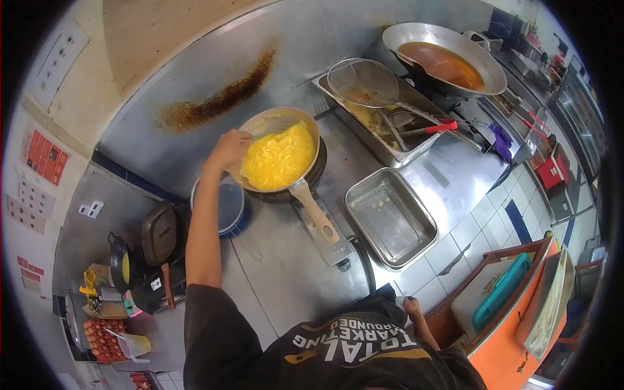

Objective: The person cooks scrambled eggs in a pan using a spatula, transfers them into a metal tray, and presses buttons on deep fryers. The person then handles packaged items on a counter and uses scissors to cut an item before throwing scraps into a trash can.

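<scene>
My left hand (231, 148) is closed at the left rim of a beige frying pan (314, 133). What looks like a slotted turner (281, 122) shows along the pan's far side, and its handle seems to be in that hand. Soft yellow scrambled egg (278, 158) fills much of the pan, folded and glossy. The pan sits on a portable gas stove (323, 234), its beige handle pointing toward my body. My right hand (411, 307) is low beside my body, small in view, with its fingers curled; a pale bit shows next to it, but I cannot make out what it is.
A wire-mesh basket tray (392, 218) stands right of the stove. Beyond it are a steel tray (409, 155) with a skimmer (363, 82) and a large wok (497, 75) of brown liquid. A blue-rimmed strainer (227, 207), black pans (160, 235) and eggs (104, 338) lie left.
</scene>
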